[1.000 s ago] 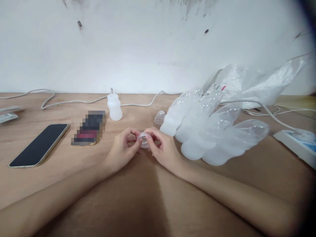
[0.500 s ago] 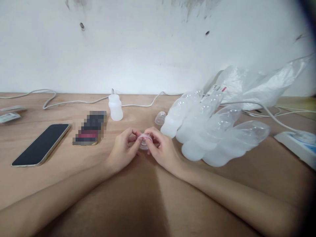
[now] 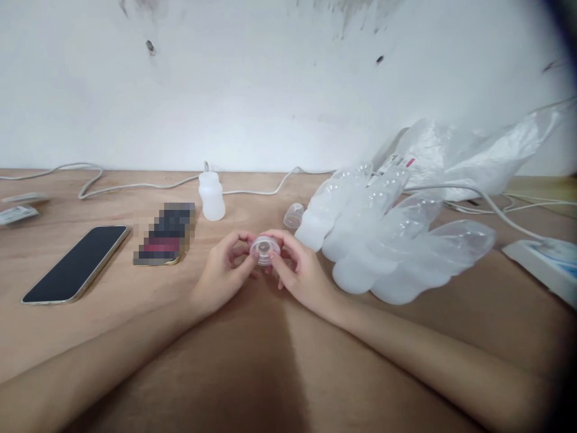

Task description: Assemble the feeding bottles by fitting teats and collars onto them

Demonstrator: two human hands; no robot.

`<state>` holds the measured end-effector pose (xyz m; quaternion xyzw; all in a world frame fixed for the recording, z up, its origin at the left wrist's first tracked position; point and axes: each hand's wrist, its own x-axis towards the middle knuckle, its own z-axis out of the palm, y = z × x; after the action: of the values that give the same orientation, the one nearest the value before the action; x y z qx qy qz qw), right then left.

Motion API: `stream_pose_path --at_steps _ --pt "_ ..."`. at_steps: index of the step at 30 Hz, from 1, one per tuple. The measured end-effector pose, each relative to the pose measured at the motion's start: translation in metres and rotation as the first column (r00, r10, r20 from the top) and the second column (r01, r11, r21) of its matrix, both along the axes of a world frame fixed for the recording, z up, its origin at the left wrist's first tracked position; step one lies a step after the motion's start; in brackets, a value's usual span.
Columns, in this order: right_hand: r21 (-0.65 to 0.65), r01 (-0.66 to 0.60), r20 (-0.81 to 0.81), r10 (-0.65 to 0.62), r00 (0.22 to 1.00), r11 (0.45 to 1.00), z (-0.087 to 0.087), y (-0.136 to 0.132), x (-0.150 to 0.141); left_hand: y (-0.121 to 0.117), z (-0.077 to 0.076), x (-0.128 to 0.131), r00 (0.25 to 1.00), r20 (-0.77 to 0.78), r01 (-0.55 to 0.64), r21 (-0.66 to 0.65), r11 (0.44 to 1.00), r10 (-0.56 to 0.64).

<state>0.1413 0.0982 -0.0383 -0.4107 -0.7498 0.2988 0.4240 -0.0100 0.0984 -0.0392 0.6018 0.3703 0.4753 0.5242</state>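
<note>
My left hand [image 3: 232, 264] and my right hand [image 3: 295, 264] pinch a small clear bottle collar [image 3: 265, 246] between them, thumbs on the near side. Its round hollow side is turned up toward me, with a greyish spot in the middle; the fingers partly cover its edges. Beyond my right hand a clear domed cap [image 3: 294, 215] lies on the wooden table. A frosted white bottle [image 3: 211, 197] without a cap stands upright behind my left hand.
Several frosted bottles with clear domed caps [image 3: 396, 246] lie in a cluster on the right. Behind them is a clear plastic bag [image 3: 455, 156]. A dark phone [image 3: 76, 264] and a blurred-out phone [image 3: 166, 234] lie left; a power strip [image 3: 545, 264] sits far right, with a white cable [image 3: 256, 192] along the wall.
The collar has been tilted up between my fingers, so its round hollow side now faces me. Both hands keep nearly the same place, with the thumbs shifted slightly lower on it.
</note>
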Motion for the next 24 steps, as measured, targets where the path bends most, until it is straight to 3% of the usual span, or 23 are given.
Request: stream_pose_path --at_steps 24 --pt "0.039 -0.004 0.022 0.003 1.0 0.999 -0.009 0.0013 -0.0016 -0.0002 -0.0029 0.0007 0.996 -0.056 -0.071 -0.028 0.997 0.07"
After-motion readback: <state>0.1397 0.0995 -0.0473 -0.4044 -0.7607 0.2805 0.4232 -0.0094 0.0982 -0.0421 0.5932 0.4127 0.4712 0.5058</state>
